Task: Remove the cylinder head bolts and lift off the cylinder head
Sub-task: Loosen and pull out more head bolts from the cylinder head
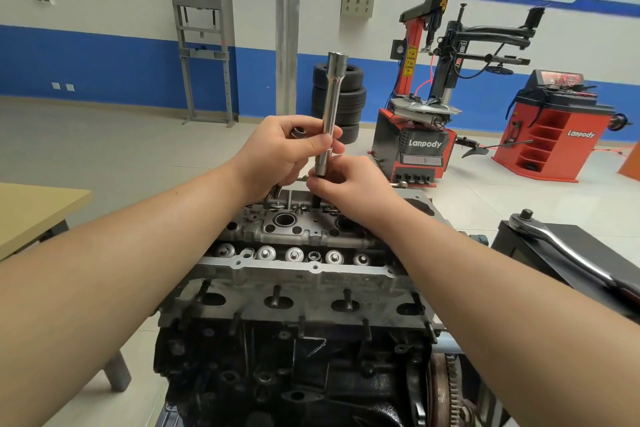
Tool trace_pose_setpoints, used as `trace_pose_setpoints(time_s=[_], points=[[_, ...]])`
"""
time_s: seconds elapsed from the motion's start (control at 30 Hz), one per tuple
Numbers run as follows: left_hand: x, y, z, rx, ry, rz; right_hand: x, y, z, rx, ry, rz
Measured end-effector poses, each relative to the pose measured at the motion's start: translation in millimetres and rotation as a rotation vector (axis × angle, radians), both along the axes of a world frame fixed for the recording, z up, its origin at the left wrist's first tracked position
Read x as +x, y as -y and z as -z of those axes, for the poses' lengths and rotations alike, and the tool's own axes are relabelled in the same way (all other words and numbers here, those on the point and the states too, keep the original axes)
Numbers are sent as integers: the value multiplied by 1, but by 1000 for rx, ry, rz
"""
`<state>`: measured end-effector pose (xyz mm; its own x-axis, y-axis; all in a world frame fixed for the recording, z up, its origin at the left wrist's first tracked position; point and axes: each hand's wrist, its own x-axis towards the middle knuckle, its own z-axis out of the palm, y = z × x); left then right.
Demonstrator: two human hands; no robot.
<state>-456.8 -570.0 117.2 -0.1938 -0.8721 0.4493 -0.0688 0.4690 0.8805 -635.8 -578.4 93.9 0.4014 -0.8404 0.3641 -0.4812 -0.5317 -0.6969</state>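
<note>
Both hands meet above the cylinder head's [294,243] far edge; left hand [280,156] pinches one long socket extension [329,114] and one small socket [298,132]; right hand [346,184] grips one dark bolt [317,199]; one ratchet [568,253] lies right.

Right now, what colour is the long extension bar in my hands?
Shiny silver metal extension bar, clearest in the head view.

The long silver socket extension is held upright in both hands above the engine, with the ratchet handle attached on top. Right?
Not quite. The head view shows the long silver socket extension bare on top; the chrome ratchet handle lies apart, at the right.
</note>
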Motion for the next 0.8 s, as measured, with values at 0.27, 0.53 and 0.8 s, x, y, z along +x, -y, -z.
trace_pose_setpoints(time_s=[0.27, 0.53, 0.8], points=[[1, 4, 0, -10, -7, -21, -1, 3, 3, -32, -57, 23], [2, 0, 0, -51, 35, -69, 0, 1, 1, -17, -11, 10], [3, 0, -3, -6, 0, -14, -1, 7, 6, -92, -49, 56]])
